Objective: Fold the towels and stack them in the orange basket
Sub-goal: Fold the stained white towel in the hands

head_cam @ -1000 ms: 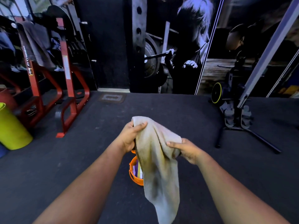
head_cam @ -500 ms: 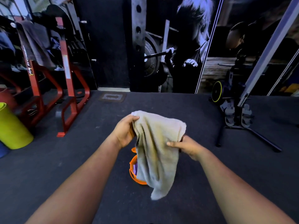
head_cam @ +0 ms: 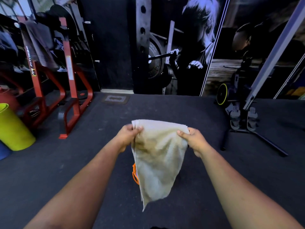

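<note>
The left hand [head_cam: 130,135] pinches the top left corner of the towel [head_cam: 158,156], thumb over the cloth and fingers curled behind it, where the edge looks doubled into two or more layers. From there the top hem runs almost level across to the right hand [head_cam: 192,139], which grips the top right corner in the same way, so the towel's upper edge is stretched taut between the two and its long axis hangs straight down from that line. The cloth tapers as it drops and ends in a loose point low and a little left of centre, clear of the floor [head_cam: 66,162]. The orange basket [head_cam: 134,174] sits on the floor behind the hanging cloth and below the hands, with only a sliver of its rim showing past the towel's left edge, so it lies nearer the left hand than the right. As I judge it, the fold is only partly made; the free bottom end has yet to be brought up before the towel goes down and slightly left into the basket.
</note>
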{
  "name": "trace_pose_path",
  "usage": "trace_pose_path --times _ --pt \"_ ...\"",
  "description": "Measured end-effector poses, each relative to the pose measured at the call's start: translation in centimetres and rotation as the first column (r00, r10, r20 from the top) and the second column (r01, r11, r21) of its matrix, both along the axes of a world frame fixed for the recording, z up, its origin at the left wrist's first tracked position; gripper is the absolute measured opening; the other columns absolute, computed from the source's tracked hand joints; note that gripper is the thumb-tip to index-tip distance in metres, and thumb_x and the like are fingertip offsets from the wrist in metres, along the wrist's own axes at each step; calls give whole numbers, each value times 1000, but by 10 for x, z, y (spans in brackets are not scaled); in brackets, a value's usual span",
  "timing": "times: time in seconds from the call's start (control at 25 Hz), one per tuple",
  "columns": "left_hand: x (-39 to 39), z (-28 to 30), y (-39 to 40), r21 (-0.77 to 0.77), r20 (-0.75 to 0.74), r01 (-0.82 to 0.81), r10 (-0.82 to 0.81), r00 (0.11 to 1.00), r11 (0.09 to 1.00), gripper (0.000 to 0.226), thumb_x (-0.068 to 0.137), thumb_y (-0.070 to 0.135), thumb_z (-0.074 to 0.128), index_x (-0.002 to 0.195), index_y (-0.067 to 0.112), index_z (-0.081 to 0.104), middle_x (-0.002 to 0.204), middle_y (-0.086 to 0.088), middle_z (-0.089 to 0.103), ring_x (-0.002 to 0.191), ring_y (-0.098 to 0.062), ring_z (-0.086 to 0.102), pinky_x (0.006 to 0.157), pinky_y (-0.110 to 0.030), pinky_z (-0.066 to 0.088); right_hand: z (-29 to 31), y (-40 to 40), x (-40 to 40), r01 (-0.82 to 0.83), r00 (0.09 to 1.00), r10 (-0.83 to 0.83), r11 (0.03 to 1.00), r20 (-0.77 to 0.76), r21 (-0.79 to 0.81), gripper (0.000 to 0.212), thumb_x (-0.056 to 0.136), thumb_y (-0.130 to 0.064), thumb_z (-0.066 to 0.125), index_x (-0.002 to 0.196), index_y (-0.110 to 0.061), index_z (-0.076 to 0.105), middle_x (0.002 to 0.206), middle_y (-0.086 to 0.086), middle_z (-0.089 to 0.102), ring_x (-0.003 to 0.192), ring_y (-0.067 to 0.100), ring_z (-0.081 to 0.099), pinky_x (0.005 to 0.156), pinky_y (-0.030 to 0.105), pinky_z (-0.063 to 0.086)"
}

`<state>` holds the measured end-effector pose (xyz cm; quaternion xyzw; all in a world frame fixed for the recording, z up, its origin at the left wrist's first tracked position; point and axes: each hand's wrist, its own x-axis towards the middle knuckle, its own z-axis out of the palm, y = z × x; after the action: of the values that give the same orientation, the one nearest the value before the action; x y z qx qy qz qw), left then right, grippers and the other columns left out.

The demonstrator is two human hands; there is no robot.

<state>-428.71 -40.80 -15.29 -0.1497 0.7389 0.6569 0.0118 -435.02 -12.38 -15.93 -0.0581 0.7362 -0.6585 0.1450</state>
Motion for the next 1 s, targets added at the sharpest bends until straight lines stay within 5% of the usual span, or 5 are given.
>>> trace_pose_path --times 0.24,0.36,0.6,0.76,1.0 --pt "4 8 6 207 -1 -23 24 1000 978 31 100 40 62 99 10 71 84 -8 74 75 -22 69 73 -40 58 5 13 7 -66 994 75 992 80 -103 28 92 -22 73 116 -9 68 108 8 77 98 21 73 85 35 59" --pt "6 -5 6 -102 34 35 -32 999 994 32 103 34 60 102 4 73 84 -15 68 75 -26 62 71 -46 56 -2 21 8 -114 991 106 989 85 99 24 89 -20 77 110 -9 74 103 8 78 100 25 74 86 34 59" --pt "3 4 11 -100 -6 265 -267 964 959 39 90 -5 70 124 12 66 112 -11 75 102 -21 71 84 -33 60 6 11 8 -24 996 34 992 77 -126 35 84 2 76 115 -11 68 109 11 76 99 24 74 85 38 60" --pt "-2 7 -2 -391 -5 2 -5 1000 920 23 88 -8 62 96 9 75 94 -11 74 85 -19 64 71 -28 51 0 25 3 -65 997 64 997 38 28 44 80 15 70 116 -9 68 111 11 76 104 25 73 93 42 58" --pt "5 1 12 287 14 -79 78 997 955 17 93 14 58 104 18 70 91 -5 70 82 -23 62 73 -38 49 6 17 7 1 1000 -2 983 -7 -181 46 83 8 74 124 -7 61 115 13 74 108 27 71 92 42 58"
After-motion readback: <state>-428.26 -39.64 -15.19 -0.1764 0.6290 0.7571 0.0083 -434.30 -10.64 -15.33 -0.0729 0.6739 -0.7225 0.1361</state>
